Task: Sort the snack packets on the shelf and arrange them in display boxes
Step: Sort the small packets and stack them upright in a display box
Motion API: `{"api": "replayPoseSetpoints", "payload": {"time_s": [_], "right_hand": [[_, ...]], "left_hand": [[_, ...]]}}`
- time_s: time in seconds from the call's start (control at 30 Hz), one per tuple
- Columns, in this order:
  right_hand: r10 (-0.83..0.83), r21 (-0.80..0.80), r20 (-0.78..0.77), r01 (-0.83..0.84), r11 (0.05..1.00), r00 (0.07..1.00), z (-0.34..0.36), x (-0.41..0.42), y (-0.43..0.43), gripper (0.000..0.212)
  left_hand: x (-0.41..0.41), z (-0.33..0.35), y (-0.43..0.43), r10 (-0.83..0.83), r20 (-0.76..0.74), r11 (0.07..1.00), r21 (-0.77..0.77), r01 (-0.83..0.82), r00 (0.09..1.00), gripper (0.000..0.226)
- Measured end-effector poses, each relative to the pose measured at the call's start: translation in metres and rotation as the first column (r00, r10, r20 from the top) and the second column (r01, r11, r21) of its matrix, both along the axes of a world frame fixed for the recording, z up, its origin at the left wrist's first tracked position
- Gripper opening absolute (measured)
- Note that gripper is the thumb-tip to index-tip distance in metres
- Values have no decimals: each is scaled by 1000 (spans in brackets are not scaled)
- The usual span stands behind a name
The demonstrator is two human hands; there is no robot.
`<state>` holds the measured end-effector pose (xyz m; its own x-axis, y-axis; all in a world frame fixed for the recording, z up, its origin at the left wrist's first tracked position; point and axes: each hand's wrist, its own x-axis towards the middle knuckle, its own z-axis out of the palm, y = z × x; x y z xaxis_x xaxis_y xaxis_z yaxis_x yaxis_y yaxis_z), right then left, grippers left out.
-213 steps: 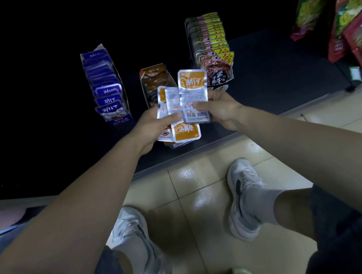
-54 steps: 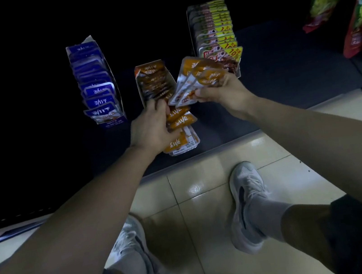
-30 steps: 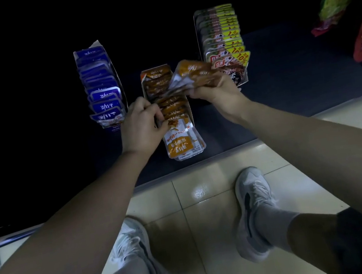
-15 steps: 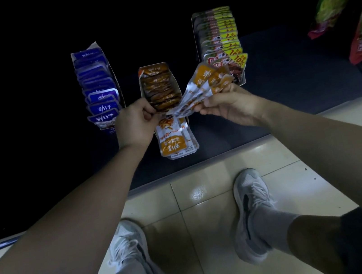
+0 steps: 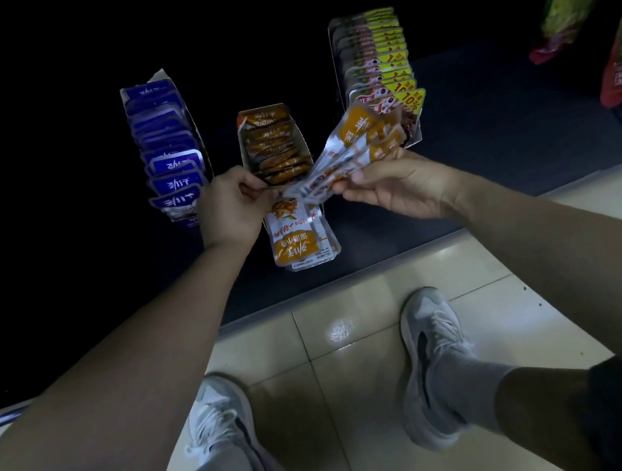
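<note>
The right hand (image 5: 395, 185) grips a fan of orange packets (image 5: 352, 147), its fingers curled under them. The left hand (image 5: 231, 207) pinches the fan's lower tip between thumb and fingers. Just beyond those fingers sits the orange display box (image 5: 272, 139), with 1 front packet (image 5: 295, 237) nearer than them.

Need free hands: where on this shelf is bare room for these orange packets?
Bare shelf lies between the yellow-topped box and the red bags. Gaps beside the orange box are narrow, crowded by the left hand and right hand.
</note>
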<state>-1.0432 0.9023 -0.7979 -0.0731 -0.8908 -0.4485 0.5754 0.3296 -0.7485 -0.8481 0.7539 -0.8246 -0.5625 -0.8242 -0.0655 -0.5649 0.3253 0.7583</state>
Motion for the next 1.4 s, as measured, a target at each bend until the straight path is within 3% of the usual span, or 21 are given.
{"api": "replayPoseSetpoints", "payload": {"time_s": [0.13,0.23,0.5,0.6,0.73,0.8,0.93,1.1,1.27,1.4], "right_hand": [[39,66,-39,-36,997,998,-4,3,4,28],[-51,99,-83,59,993,995,-12,12,-1,45],[-169,108,-376,225,968,911,-34,34,-21,47],[-204,91,-427,266,960,881,-36,39,-26,38],[-193,67,-475,254,965,859,-35,44,-27,32],[-148,59,-477,200,978,866,-32,46,-26,34],[-85,45,-386,111,993,919,-30,45,-19,49],[-62,3,-100,62,998,993,-24,42,-12,40],[-103,56,-344,130,990,933,-26,44,-15,34],[-157,46,-396,191,981,905,-22,51,-23,22]], "left_hand": [[-3,-2,-1,22,-32,1000,22,-21,999,13],[-4,-3,0,25,-46,999,29,-24,999,13],[-1,-6,0,-10,-98,995,97,19,995,10],[5,-3,3,-113,-67,985,124,120,991,27],[7,3,9,-242,85,969,-19,245,966,51],[3,5,12,-196,169,970,-110,216,966,43],[-3,4,14,-112,197,970,-190,150,974,28],[-7,2,14,-68,168,978,-184,100,983,27],[-9,-2,15,-24,137,987,-155,45,990,22],[-8,-6,15,66,67,998,1,-66,996,41]]}}
